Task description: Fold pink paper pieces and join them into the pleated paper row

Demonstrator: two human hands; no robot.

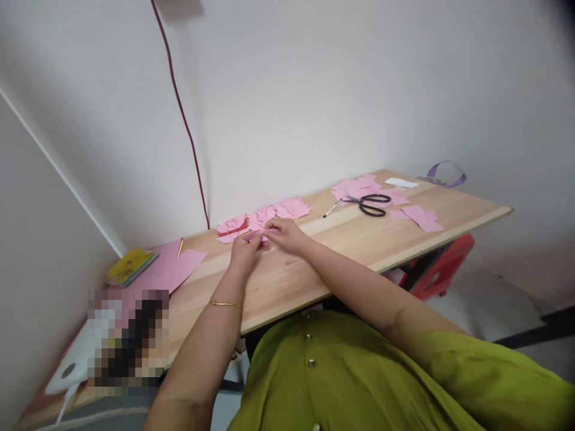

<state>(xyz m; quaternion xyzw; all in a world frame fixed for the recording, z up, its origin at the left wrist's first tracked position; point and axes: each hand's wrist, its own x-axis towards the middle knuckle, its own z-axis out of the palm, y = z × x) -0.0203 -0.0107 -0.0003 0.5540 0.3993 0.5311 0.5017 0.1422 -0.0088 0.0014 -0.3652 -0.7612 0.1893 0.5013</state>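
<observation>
Both of my hands meet over the wooden table, pinching a small piece of pink paper (257, 236) between them. My left hand (244, 254) is closed on the paper's left side, thumb towards the middle. On its right side my right hand (286, 234) grips with bent fingers and thumb. Much of the paper is hidden by my fingers. Just behind my hands, along the wall, lie several stacks of pink paper pieces (291, 208) with jagged edges and dark red marks. A dark red strip (233, 230) lies across the left stack.
Black-handled scissors (372, 205) and a pen (332, 208) lie right of my hands by loose pink papers (422, 218). A white strip (401, 183) is beyond. At left are a pink sheet (179, 269), a yellow pack (131, 266) and a white device (76, 359). A red stool (442, 269) stands below.
</observation>
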